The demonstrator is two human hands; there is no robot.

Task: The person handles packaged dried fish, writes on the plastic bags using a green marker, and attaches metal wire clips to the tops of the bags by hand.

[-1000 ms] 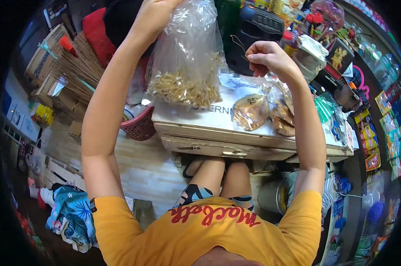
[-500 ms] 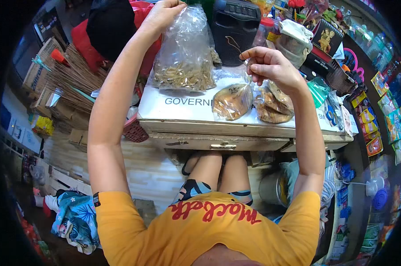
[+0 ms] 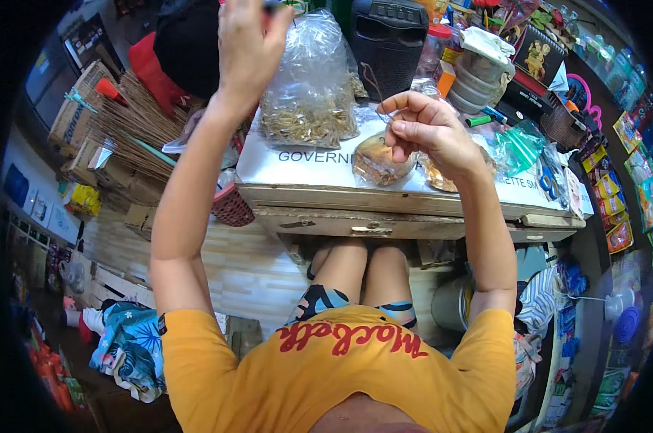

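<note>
A clear plastic bag [image 3: 308,90] of small dried pieces stands upright on the white-topped desk [image 3: 268,169]. My left hand [image 3: 248,47] is raised beside the bag's top, off it, with fingers apart and nothing visible between them; its fingertips are near the frame's top edge. My right hand [image 3: 426,130] pinches a thin brown wire or tie [image 3: 374,83] between thumb and fingers. Beneath that hand lies a flat clear packet [image 3: 378,162] with brown contents, and a second similar packet [image 3: 442,177] is partly hidden by the hand and wrist.
Behind the bag stands a black speaker [image 3: 387,43]. Stacked round containers [image 3: 478,76], a green marker [image 3: 478,121] and blue scissors [image 3: 548,184] are on the desk's right side. A pink basket [image 3: 232,206] and stick brooms [image 3: 135,108] are at the left.
My left hand has let go of the bag's top and moved slightly left. The bag has come down onto the desk. My right hand still pinches the thin tie, now lower over the packets.
</note>
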